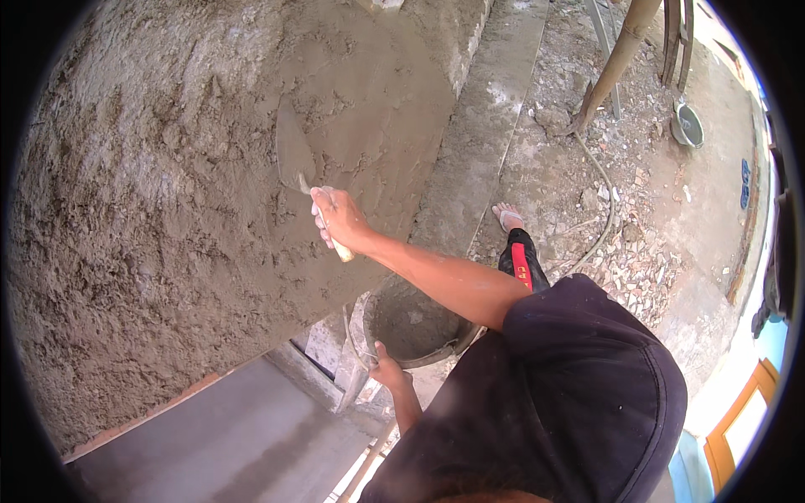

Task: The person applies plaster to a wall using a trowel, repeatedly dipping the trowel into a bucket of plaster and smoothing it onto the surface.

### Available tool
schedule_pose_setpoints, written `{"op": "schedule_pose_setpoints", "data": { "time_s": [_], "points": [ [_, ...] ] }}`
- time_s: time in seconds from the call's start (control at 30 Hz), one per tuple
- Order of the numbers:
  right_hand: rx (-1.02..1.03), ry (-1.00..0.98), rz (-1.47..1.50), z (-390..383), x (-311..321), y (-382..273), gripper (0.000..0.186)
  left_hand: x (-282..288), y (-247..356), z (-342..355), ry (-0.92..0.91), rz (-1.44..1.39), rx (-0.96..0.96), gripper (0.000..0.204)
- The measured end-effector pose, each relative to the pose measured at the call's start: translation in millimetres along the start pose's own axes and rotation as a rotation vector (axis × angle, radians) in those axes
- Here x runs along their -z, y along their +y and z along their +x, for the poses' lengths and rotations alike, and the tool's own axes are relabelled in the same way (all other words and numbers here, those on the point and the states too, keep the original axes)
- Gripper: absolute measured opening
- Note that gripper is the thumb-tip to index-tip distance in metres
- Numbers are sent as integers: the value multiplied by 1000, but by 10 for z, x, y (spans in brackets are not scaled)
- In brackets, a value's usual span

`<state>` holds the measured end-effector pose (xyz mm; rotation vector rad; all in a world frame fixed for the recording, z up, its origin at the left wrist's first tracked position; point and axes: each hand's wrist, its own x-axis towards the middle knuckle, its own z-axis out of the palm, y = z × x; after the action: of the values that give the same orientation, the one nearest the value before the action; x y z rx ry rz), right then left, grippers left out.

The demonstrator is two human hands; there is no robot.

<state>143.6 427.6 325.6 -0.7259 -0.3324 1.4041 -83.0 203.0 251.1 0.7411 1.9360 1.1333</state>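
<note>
A rough grey plastered wall (168, 210) fills the left and upper middle of the frame, its surface lumpy and wet-looking. A smoother concrete ledge (495, 109) runs along its right edge from the top toward the centre. At lower left lies a flat grey slab (226, 436). The ground (620, 226) on the right is strewn with rubble and broken brick, with a hose (605, 201) curling across it. A wooden pole (616, 59) leans at the top right, near a metal pan (688, 126). An orange door frame (738, 427) shows at lower right. Bright daylight falls over everything.
</note>
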Motion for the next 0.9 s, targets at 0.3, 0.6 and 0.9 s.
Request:
{"op": "schedule_pose_setpoints", "data": {
  "time_s": [0.3, 0.6, 0.9],
  "points": [
    [-423, -584, -1763, -2217, 1313, -272, 35, -138, 578, -70, -128, 195, -392, 30],
    [27, -815, -2008, -2494, 1055, 3, 24, -337, 1336, -249, -386, 391, -716, 23],
    [-450, -649, -1683, -2139, 1383, -650, 34, -566, 1936, -794, -461, 102, -818, 36]
  ]
}}
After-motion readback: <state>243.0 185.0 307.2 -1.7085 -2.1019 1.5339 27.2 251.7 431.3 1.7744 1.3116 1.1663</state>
